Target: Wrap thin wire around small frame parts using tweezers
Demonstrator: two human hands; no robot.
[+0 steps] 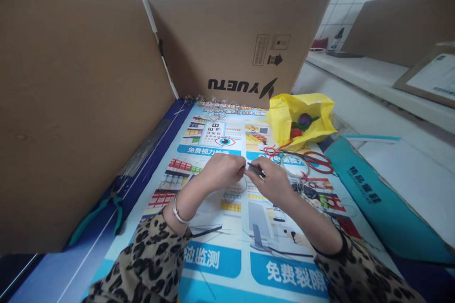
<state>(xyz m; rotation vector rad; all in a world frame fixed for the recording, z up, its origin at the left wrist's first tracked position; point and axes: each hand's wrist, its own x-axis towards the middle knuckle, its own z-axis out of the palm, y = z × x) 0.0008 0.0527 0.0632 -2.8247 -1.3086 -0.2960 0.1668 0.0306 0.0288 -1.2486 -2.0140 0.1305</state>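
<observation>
Black and thin, the little tool (256, 169) is pinched in your right hand (272, 182) above the bright mat (231, 291), beside your left hand (225, 169), perhaps for steadiness, its fingers pressed together on something I can't see.

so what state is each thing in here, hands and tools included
left hand: closed, anything in its fingertips too small to tell
right hand: closed around a dark tool
dark tool: held, pointing toward the left hand
teal-handled pliers: lying down, handles spread
red-handled scissors: lying down, blades open or shut unclear
yellow bag: mouth open
purple ball: inside the bag
printed cardboard panel: upright, lettering upside down
</observation>
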